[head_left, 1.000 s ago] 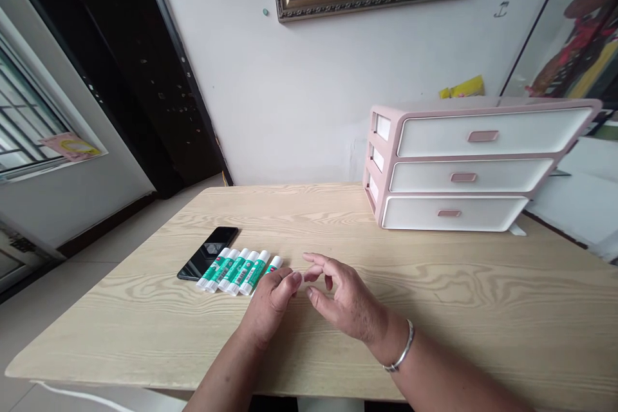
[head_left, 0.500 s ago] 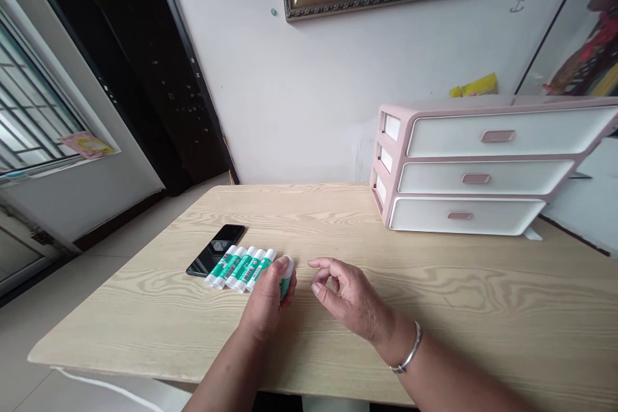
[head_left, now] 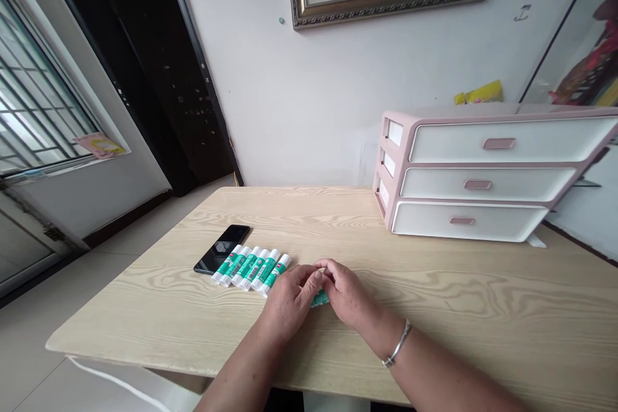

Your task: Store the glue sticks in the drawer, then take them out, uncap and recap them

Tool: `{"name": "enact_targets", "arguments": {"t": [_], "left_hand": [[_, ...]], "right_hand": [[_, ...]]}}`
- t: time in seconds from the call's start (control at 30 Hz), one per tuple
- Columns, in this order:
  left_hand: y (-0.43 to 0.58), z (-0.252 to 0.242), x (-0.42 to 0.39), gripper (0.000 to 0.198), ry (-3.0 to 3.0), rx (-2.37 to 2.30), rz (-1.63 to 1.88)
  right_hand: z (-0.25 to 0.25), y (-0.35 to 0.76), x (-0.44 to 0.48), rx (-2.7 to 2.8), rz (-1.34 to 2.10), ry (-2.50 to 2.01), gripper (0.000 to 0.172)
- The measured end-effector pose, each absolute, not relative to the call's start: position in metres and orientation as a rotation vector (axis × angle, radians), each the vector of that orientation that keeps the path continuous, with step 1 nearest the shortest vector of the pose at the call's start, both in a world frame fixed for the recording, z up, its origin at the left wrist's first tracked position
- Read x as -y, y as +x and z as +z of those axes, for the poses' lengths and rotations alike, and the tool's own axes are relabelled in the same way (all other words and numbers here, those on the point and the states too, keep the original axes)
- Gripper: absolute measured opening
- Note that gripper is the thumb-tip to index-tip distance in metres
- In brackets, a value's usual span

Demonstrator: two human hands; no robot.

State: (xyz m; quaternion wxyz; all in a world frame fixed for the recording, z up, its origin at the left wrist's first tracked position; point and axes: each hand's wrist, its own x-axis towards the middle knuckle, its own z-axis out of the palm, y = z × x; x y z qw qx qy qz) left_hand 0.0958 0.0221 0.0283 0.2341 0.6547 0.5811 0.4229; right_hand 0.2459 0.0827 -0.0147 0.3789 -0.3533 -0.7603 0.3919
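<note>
My left hand and my right hand meet over the table, fingertips touching. Between and below them shows the green label of a glue stick, mostly hidden by the fingers; both hands appear closed on it. Just left of my left hand, several white glue sticks with green labels lie side by side in a slanted row. The rightmost glue stick of that row is close to my left knuckles. A silver bangle circles my right wrist.
A black phone lies against the row's left end. On the right of the wooden table stands a pink and white drawer unit, with a yellow packet on top. The wall rises behind the table's far edge.
My hands, apart before, have come together around a glue stick. The row of glue sticks now shows another one at its right end. The view has shifted slightly.
</note>
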Motion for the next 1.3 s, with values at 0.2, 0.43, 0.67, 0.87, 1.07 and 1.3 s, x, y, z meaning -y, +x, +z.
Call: {"name": "enact_targets", "arguments": {"t": [0.2,0.43,0.67,0.87,1.07,1.3], "left_hand": [[0.052,0.036,-0.016,0.041,1.715,-2.318,1.361],[-0.022,0.013,-0.024,0.063,1.609,-2.69,0.546],[-0.032,-0.014,-0.033,0.066,1.73,-2.639,0.443],[-0.006,-0.014,-0.02,0.058,1.991,-2.519,0.558],[0.016,-0.009,-0.006,0.052,2.1,-2.36,0.616],[0.056,-0.008,0.011,0.053,2.247,-2.15,0.771]], "right_hand": [[-0.016,0.251,-0.091,1.963,0.931,-1.074,0.029],[-0.004,0.25,-0.079,2.219,0.735,-1.055,0.04],[-0.003,0.242,-0.069,2.395,0.445,-0.954,0.05],[-0.002,0.233,-0.067,2.424,0.42,-0.908,0.055],[-0.018,0.24,-0.071,2.227,0.429,-1.04,0.042],[-0.008,0.241,-0.062,2.03,0.463,-1.12,0.046]]}}
